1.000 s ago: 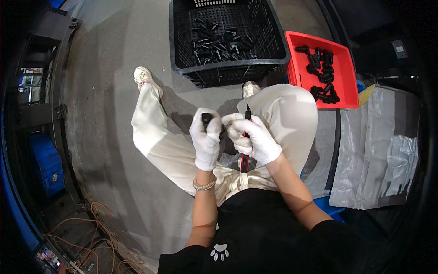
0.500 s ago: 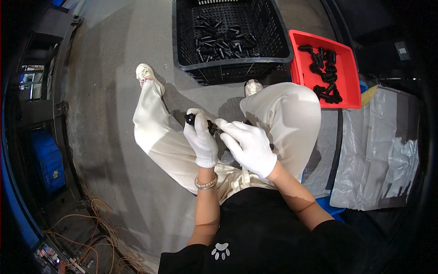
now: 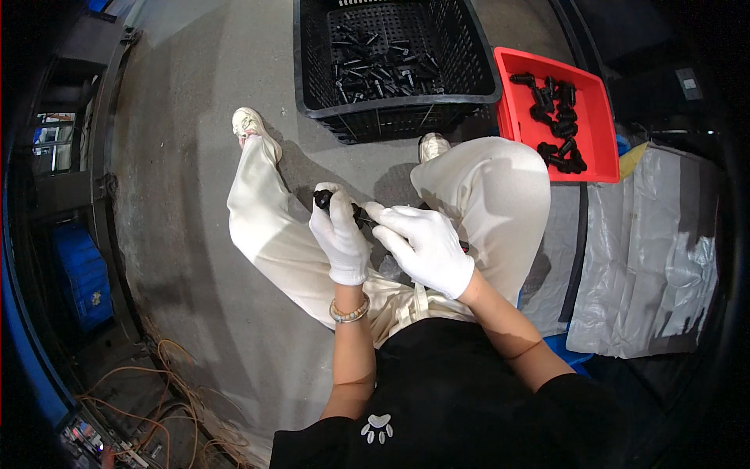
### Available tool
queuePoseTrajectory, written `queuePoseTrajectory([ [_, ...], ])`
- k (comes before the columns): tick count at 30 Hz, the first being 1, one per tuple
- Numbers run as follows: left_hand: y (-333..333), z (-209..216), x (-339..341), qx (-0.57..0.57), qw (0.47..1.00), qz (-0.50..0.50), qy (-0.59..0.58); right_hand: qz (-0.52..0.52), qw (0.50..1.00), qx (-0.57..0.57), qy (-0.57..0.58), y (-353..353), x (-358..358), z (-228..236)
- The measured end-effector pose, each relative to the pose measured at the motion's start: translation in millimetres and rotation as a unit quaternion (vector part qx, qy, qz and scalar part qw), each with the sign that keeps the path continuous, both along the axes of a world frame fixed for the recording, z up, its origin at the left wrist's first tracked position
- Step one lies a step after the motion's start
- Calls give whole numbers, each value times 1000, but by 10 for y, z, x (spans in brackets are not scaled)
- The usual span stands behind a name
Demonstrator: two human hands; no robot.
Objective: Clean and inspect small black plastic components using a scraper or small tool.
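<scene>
Left hand (image 3: pixel 341 238): fingers were closed round a black fitting (image 3: pixel 323 199), held above the lap. Right hand (image 3: pixel 428 244): fingers were narrow, apparently on a mostly hidden tool (image 3: pixel 464 246), tips at the fitting's side. Step looked like working the fitting; next move likely called for a steady left hold. Black crate (image 3: pixel 398 101) held loose bolt-like parts (image 3: pixel 379 73); red tray (image 3: pixel 600 125) beside it, clustered black fittings (image 3: pixel 564 129).

White-gloved hands (image 3: pixel 341 238) at a black part (image 3: pixel 322 200), red tray (image 3: pixel 595 129) beyond
</scene>
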State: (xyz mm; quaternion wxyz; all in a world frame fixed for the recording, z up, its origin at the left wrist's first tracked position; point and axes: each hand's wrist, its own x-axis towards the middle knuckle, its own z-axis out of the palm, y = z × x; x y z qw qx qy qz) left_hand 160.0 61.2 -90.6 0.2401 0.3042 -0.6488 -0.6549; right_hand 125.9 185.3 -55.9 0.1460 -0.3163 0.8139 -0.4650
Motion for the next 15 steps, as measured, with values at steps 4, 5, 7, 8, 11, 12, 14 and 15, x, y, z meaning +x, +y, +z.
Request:
queuePoseTrajectory([
  [4,-28,-38,30,-25,999,-13,21,-15,999,-8,-50,-16,17,22],
  [5,-43,-53,41,-25,999,-13,20,-14,997,-4,-72,-18,20,23],
  [7,-68,-84,56,-58,997,-37,31,-30,996,-11,-88,-37,15,-27],
  [8,-56,-90,63,-58,997,-38,31,-45,993,-18,-104,-42,9,-65],
  [11,-37,-148,65,-93,994,-50,15,-108,979,-84,-149,-48,-10,-186],
  [12,-24,-160,66,-93,994,-50,16,-109,979,-84,-148,-54,-13,-205],
  [14,36,-140,45,-56,997,-44,20,-134,971,-116,-160,-77,-15,-229],
  [15,67,-131,31,-55,997,-47,21,-137,971,-115,-159,-79,-21,-196],
])
